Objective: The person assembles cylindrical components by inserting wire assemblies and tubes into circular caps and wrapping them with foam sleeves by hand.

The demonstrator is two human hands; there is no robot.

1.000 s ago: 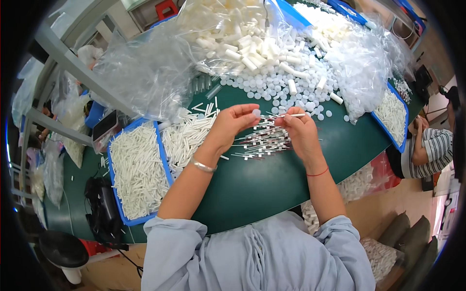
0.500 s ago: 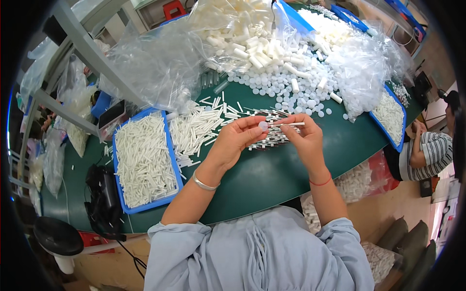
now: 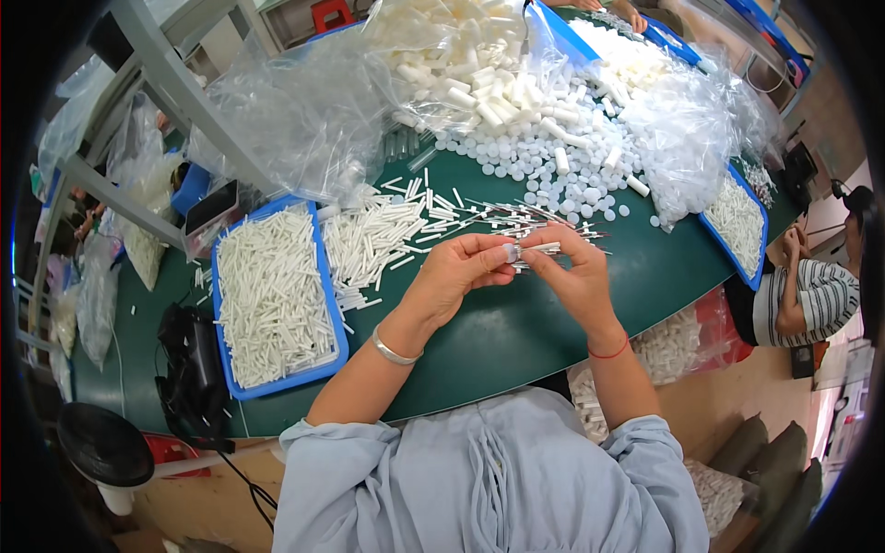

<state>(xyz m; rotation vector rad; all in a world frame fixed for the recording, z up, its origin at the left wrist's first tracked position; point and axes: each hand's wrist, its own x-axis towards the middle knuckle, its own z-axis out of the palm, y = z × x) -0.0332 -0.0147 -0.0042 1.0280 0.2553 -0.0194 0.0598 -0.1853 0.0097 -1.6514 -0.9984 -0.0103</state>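
My left hand [image 3: 468,268] pinches a small translucent white cap [image 3: 512,252] between thumb and fingers. In my right hand [image 3: 573,268], thumb and forefinger are closed on a thin white stick [image 3: 544,248]. Its near end meets the cap, and my fingers partly cover the joint. Just beyond both hands lies a heap of thin dark pins with white sleeves [image 3: 505,214]. To the left, loose white sticks [image 3: 376,238] are scattered beside a blue tray [image 3: 343,354] full of the same sticks.
Round translucent caps [image 3: 516,166] and thick white cylinders [image 3: 498,106] are piled at the back. Clear plastic bags [image 3: 295,111] flank the pile. Another blue tray [image 3: 761,267] stands at the right edge, near a seated person [image 3: 820,290]. A co-worker's hands [image 3: 627,14] show at the far side.
My hands have come together, and the stick's end now meets the cap. A co-worker's hands have come into view at the far edge.
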